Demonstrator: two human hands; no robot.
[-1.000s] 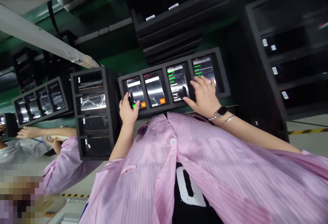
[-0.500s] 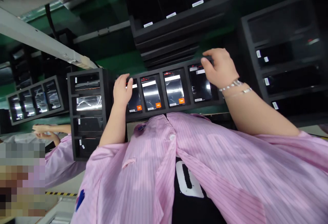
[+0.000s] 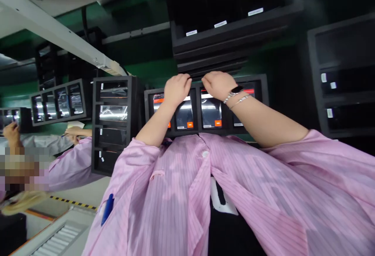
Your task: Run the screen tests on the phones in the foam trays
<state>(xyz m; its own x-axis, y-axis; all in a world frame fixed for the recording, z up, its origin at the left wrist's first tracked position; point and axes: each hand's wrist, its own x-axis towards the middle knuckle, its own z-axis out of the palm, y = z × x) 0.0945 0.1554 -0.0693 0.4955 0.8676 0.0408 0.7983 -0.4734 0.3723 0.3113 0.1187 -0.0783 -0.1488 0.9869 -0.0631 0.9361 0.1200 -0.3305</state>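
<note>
A black compartment tray (image 3: pixel 265 92) lies right in front of me with flat glossy screen panels in its slots. My left hand (image 3: pixel 176 88) is over the tray's far edge, above a panel (image 3: pixel 184 113) with an orange sticker. Its fingers are bent and drawn together. Close beside it, my right hand (image 3: pixel 219 84) is at the top of the neighbouring panel (image 3: pixel 211 113), fingers curled with the tips towards my left hand. Whatever the fingertips hold, if anything, is hidden. Another panel (image 3: pixel 238 119) is partly covered by my right forearm.
Stacked black trays (image 3: pixel 234 25) stand behind the work tray. To the left is an upright tray (image 3: pixel 95 131) of panels, with a smaller tray (image 3: pixel 83 109) beyond. Another tray (image 3: pixel 315 84) is at right. A slanted white beam (image 3: pixel 64 33) crosses upper left. A co-worker's hands (image 3: pixel 74 131) are farther left.
Both hands have moved inward along the tray's far edge and are now close together, with fingers more curled. The whole view has shifted, so the trays appear farther right.
</note>
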